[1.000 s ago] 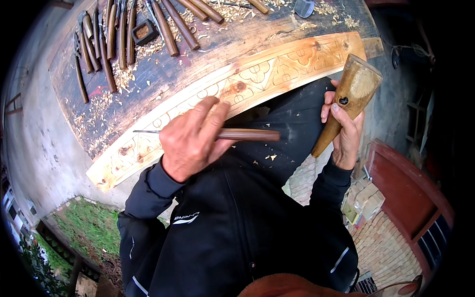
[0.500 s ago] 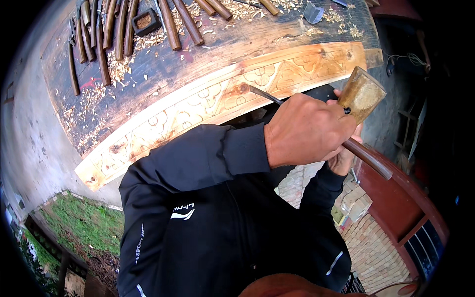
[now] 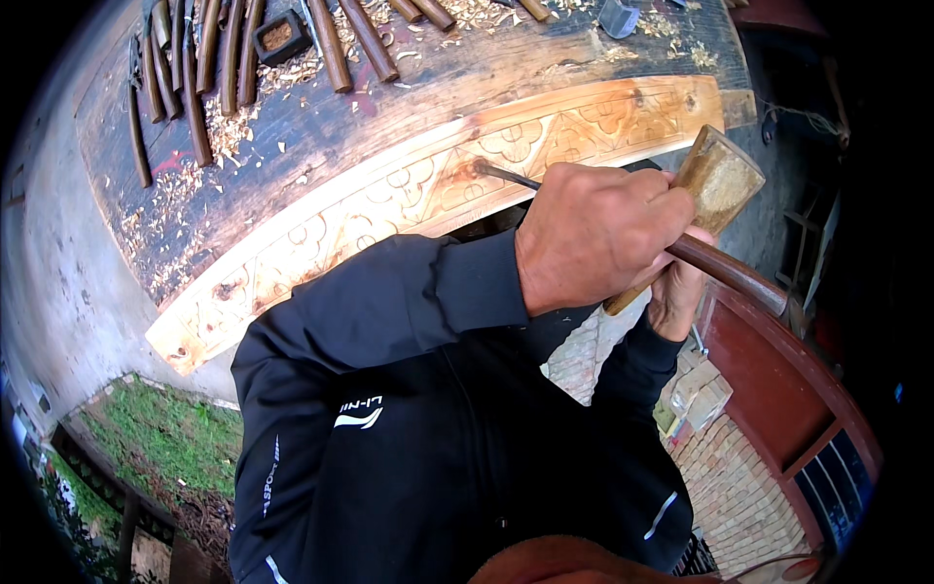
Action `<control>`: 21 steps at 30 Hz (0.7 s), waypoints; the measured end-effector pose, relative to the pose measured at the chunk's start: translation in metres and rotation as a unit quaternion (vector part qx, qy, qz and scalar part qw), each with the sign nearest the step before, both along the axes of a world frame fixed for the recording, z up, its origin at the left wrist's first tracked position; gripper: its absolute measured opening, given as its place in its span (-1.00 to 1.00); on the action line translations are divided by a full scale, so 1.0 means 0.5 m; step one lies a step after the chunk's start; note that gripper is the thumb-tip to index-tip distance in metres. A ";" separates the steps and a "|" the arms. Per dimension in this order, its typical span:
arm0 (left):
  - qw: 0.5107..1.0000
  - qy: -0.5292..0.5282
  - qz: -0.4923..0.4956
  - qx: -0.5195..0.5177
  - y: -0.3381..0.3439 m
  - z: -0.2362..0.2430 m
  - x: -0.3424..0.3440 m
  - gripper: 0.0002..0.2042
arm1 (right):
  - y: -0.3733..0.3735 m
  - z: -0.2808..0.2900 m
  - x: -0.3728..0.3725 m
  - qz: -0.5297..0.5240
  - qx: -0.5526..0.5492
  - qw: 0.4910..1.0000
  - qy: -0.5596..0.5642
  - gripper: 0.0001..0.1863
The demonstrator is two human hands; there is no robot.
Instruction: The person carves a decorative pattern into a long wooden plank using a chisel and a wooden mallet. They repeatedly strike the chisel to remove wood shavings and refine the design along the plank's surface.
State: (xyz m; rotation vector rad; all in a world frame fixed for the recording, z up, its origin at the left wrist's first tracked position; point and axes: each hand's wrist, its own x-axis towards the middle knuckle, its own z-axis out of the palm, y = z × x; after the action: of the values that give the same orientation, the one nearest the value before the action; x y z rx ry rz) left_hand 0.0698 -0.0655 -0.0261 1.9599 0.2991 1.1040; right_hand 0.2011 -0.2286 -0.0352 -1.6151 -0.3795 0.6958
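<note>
My left hand [image 3: 598, 234] is wrapped round a chisel [image 3: 730, 270], its dark wooden handle sticking out to the lower right. The chisel's metal tip lies at a brown knot near the middle of a long pale wooden board [image 3: 428, 185] carved with flower-like and angled outlines. Close behind, my right hand [image 3: 678, 292] is partly hidden by the left. Its fingers close round the handle of a wooden mallet [image 3: 722, 185], whose blocky head stands just right of my left knuckles.
The board lies along the near edge of a dark, worn workbench [image 3: 321, 156]. Several wooden-handled tools [image 3: 233, 58] lie at the far left beside a small dark box [image 3: 282, 39]. Wood shavings [image 3: 229, 136] are scattered about. A grey metal piece [image 3: 618, 19] sits at the far right.
The chisel tip has shifted slightly left on the board, and my left hand has moved a little left with it. More of the mallet's handle now shows below my left hand.
</note>
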 end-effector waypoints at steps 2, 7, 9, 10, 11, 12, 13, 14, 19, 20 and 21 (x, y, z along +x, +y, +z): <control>1.000 -0.003 0.001 -0.004 0.000 0.001 0.001 -0.68 | -0.003 0.000 0.000 0.007 0.004 1.000 -0.003 -0.41; 1.000 0.000 -0.010 -0.011 -0.001 -0.002 0.001 -0.68 | -0.014 -0.004 0.008 0.007 -0.003 1.000 0.005 -0.44; 1.000 0.003 -0.012 -0.014 -0.003 -0.003 0.001 -0.70 | -0.008 -0.001 0.004 0.002 0.007 1.000 0.009 -0.46; 1.000 0.007 -0.001 -0.015 -0.004 -0.001 0.001 -0.71 | -0.005 0.001 0.001 0.001 0.011 1.000 0.010 -0.47; 1.000 0.011 0.011 -0.017 -0.006 0.002 0.001 -0.72 | 0.001 0.006 -0.004 0.002 0.013 1.000 0.007 -0.47; 0.999 0.015 0.022 -0.019 -0.005 0.001 -0.001 -0.73 | -0.001 0.010 -0.005 0.008 0.024 1.000 0.003 -0.51; 0.999 0.013 0.025 -0.023 -0.003 -0.001 -0.003 -0.74 | 0.003 0.004 -0.013 0.015 0.033 0.999 0.002 -0.55; 0.999 0.011 0.029 -0.027 0.001 -0.003 -0.004 -0.75 | -0.001 -0.001 -0.015 0.027 0.050 0.998 -0.001 -0.61; 0.997 0.006 0.054 -0.049 0.015 -0.006 0.003 -0.75 | 0.002 0.012 -0.006 0.062 0.010 0.998 0.004 -0.52; 0.997 0.000 0.059 -0.055 0.021 -0.005 0.003 -0.74 | 0.010 0.018 -0.009 0.059 -0.004 0.998 0.008 -0.49; 0.996 -0.008 0.066 -0.061 0.027 -0.003 0.003 -0.74 | 0.014 0.021 -0.008 0.057 -0.013 0.998 0.009 -0.46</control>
State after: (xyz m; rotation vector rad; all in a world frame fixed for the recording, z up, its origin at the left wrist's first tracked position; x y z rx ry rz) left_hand 0.0711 -0.0518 -0.0275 1.8426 0.4814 1.1573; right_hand 0.1969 -0.2214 -0.0248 -1.6203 -0.4542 0.8030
